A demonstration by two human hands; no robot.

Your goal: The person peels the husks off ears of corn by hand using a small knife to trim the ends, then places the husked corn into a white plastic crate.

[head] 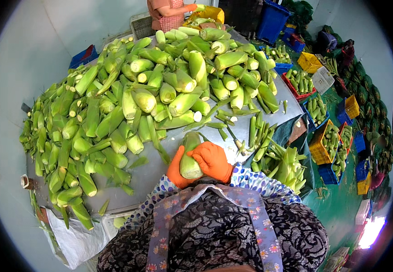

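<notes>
An ear of corn [190, 165] in its green husk stands close before my chest, its pale cut end facing me. My left hand [176, 172], in an orange glove, grips the ear's left side. My right hand [213, 161], gloved alike, lies against its right side with the fingers curled at the husk. To the right of my hands a knife [239, 144] rests on the metal table [218, 146] among cut leaf strips. A large heap of husked ears [149, 81] spreads across the table ahead and to the left.
Peeled husks [286, 166] pile on a dark sheet at the table's right edge. Crates of corn, including a yellow crate [321, 142], stand on the green floor [332, 207]. Across the table a person [169, 15] wears orange gloves. A white sack [71, 234] hangs at lower left.
</notes>
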